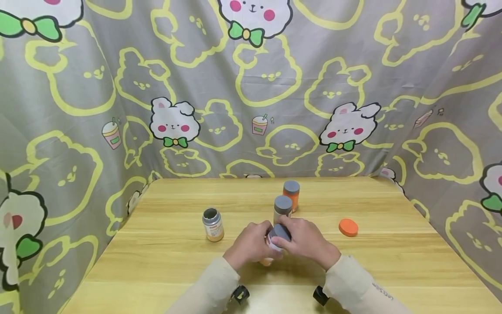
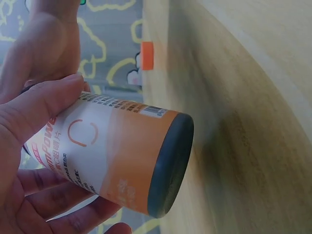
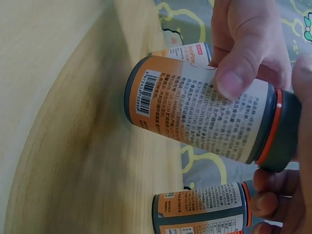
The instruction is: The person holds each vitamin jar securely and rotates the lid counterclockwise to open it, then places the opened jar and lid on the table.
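My left hand (image 1: 251,245) grips the body of a white-and-orange pill bottle (image 2: 109,146), thumb laid across its label. The bottle is tilted, its dark base close over the table in the left wrist view. At the other end, my right hand (image 1: 307,240) holds the dark grey cap (image 3: 282,130), fingers and thumb around its side. An orange ring shows between cap and bottle neck. Just behind the hands stands a similar bottle with a grey cap (image 1: 283,205), partly hidden by the right hand. An orange bottle (image 1: 291,196), also grey-capped, stands beyond it.
An uncapped bottle (image 1: 213,227) stands upright to the left, its dark mouth showing. To the right, an orange lid (image 1: 348,227) lies on the wooden table (image 1: 157,261). A patterned curtain (image 1: 219,87) hangs behind the table and along both sides.
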A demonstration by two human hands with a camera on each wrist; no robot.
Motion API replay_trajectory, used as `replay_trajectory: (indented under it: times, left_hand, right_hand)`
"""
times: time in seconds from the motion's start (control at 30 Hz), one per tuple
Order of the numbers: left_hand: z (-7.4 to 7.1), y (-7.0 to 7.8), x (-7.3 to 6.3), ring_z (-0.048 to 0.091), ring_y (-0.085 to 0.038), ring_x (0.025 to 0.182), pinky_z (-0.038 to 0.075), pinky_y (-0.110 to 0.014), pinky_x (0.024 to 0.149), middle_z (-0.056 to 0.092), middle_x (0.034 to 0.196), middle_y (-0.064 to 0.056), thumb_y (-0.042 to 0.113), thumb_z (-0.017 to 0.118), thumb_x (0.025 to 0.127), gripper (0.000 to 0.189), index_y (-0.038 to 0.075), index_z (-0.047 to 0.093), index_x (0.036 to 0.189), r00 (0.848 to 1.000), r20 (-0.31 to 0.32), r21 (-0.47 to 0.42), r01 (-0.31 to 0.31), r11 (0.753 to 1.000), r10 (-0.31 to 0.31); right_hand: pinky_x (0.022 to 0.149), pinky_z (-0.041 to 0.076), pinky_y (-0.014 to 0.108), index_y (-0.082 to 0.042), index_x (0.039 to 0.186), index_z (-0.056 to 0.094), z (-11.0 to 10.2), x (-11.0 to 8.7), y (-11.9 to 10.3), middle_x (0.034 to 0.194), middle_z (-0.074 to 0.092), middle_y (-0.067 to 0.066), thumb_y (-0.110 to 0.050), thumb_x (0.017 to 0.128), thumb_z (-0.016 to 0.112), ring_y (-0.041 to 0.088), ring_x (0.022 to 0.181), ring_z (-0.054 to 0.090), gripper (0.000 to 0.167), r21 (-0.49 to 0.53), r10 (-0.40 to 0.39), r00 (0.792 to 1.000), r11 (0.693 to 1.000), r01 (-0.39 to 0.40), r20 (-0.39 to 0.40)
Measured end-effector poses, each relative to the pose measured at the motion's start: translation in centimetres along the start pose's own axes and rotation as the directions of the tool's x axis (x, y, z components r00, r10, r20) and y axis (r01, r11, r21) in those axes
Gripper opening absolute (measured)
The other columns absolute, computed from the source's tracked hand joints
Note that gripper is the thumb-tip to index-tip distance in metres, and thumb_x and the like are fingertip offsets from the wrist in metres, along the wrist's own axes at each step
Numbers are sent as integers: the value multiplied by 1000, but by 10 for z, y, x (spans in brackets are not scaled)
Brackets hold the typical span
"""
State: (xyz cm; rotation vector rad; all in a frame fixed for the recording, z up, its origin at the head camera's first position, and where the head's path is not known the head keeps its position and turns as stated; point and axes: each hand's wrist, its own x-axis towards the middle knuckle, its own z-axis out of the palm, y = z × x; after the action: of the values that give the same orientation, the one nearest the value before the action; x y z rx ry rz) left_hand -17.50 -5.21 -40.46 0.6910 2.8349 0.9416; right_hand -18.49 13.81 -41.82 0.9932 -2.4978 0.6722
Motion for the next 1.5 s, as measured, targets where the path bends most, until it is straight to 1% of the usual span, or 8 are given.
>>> replay_trajectory:
  times: [0.07,0.2,0.4,0.67,0.97,1.2,1.33,1.5]
  left_hand:
    - [0,-1,0,54,-7,66,45,-25,59,59,76,8,36,89,62,46,15,60,91,1000,-6,13,-6,1000,6]
    - [1,-2,0,53,-5,65,45,-24,60,59,75,10,38,88,63,44,16,63,91,999,-14,51,-29,998,30]
    - [-1,-3,0,53,-5,63,44,-22,58,58,73,12,39,88,62,43,16,66,91,998,-14,98,-59,993,61]
    - [-3,-2,0,53,-5,63,44,-22,58,58,73,11,36,89,63,42,14,65,90,998,-6,103,-55,993,56]
    - [-4,-2,1,52,-5,62,43,-22,57,58,72,12,37,89,62,42,15,65,89,998,-11,130,-66,989,68]
    - [-4,-3,0,53,-6,64,45,-22,60,59,75,10,35,89,63,43,13,66,92,999,1,101,-45,994,45]
    - [-4,-3,0,53,-6,65,45,-23,60,60,75,10,35,89,63,44,13,66,93,999,0,105,-38,994,38]
    - [-3,-3,0,52,-6,65,44,-23,60,59,74,10,35,89,63,43,13,66,91,999,-8,123,-47,991,49]
  right_hand:
    - [49,38,22,-14,104,61,1,1,-1,71,56,-8,-48,87,66,3,58,48,38,2,20,1000,1000,-20,5]
    - [49,37,22,-16,102,60,2,1,-2,71,53,-9,-44,89,66,3,58,46,31,47,51,998,998,-52,24]
    - [50,39,22,-14,102,59,0,1,-3,73,53,-9,-39,90,66,4,59,47,28,109,58,997,992,-64,59]
    - [51,41,22,-13,103,59,-2,1,-3,78,54,-8,-40,92,63,4,61,48,30,151,76,991,984,-93,114]
    - [56,43,23,-11,106,59,-3,1,-2,84,57,-6,-39,93,63,6,66,50,31,167,73,988,981,-96,139]
    - [59,43,24,-10,109,58,-2,0,-1,88,58,-5,-38,94,62,7,69,51,32,168,65,984,981,-93,164]
    - [60,44,24,-10,110,57,-1,0,-1,90,58,-5,-38,95,61,7,71,51,32,177,56,984,980,-86,171]
    - [61,44,24,-9,111,57,-2,0,-1,91,58,-4,-38,95,60,7,72,52,34,184,55,982,979,-89,180]
